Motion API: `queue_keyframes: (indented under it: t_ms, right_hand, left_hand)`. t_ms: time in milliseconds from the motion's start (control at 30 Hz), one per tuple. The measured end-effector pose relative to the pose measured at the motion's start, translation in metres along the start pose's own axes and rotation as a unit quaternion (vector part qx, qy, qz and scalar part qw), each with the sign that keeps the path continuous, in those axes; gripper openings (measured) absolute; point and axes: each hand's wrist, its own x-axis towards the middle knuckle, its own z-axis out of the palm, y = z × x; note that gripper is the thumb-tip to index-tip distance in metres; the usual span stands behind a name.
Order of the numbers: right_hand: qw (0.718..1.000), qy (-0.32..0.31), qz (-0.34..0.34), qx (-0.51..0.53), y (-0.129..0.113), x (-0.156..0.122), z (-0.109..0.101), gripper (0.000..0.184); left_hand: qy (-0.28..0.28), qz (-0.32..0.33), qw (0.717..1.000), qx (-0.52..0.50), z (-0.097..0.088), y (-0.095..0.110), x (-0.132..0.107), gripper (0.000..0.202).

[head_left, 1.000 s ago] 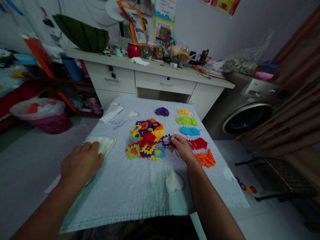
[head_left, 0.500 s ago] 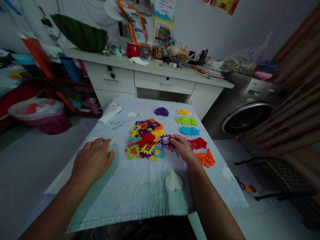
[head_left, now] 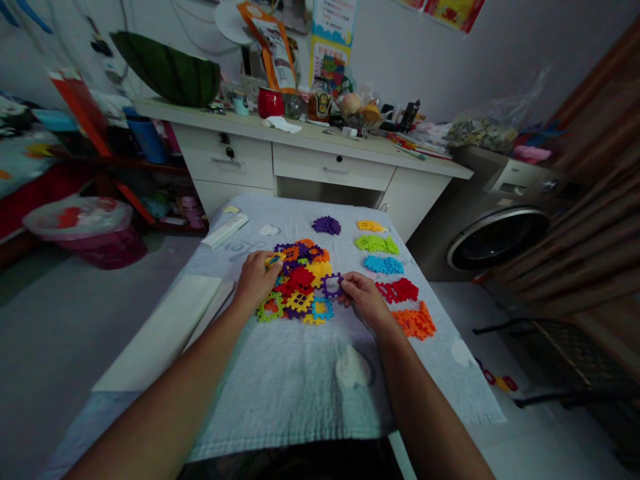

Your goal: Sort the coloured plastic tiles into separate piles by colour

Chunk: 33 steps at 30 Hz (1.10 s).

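My right hand point(head_left: 367, 297) pinches a purple square-frame interlocking block point(head_left: 332, 285) at the right edge of a mixed heap of plastic interlocking blocks point(head_left: 301, 279). At the heap's left side, my left hand point(head_left: 256, 281) has its thumb and forefinger on a yellow interlocking block point(head_left: 275, 261); its other fingers are partly hidden. Single-colour piles lie apart from the heap: purple point(head_left: 327, 225) behind it, and yellow point(head_left: 369, 226), green point(head_left: 377, 243), blue point(head_left: 383, 265), red point(head_left: 399, 290) and orange point(head_left: 416, 323) down the right side.
A pale cloth point(head_left: 300, 380) covers the table, with a long white box point(head_left: 226, 231) at its far left. Beyond stands a white desk point(head_left: 330, 167) bearing jars and a watermelon piece point(head_left: 167, 70). A washing machine point(head_left: 493, 213) and a dark chair point(head_left: 570, 350) flank the right.
My left hand has moved right and forward from the table's left side to the heap, taking hold of a yellow block. The right hand still holds the purple block in nearly the same place.
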Motion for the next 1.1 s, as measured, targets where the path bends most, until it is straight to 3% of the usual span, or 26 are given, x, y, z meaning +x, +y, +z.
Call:
queue_keyframes:
  t_ms: [267,433,633,833,1100]
  right_hand:
    - [0.999,-0.005,0.009,0.030,0.001,0.003,0.006,0.029]
    - [1.000,0.006,0.009,0.001,-0.015,0.021,0.005,0.029]
    - [0.994,0.099,-0.040,-0.010,-0.037,0.079,0.009,0.029]
    - [0.977,0.210,-0.001,-0.021,-0.035,0.151,0.017,0.022]
    - [0.961,0.263,0.001,-0.081,-0.030,0.202,0.025,0.023]
  left_hand:
    - [-0.033,0.020,0.998,-0.049,-0.001,-0.013,-0.001,0.039]
    - [-0.031,0.001,0.998,-0.062,-0.002,-0.012,0.002,0.036]
    - [-0.016,0.020,0.998,-0.051,0.002,-0.016,0.006,0.034]
    - [-0.012,0.031,0.998,-0.057,0.000,-0.013,0.006,0.033]
    - [-0.020,0.030,0.998,-0.051,-0.001,-0.012,0.005,0.030]
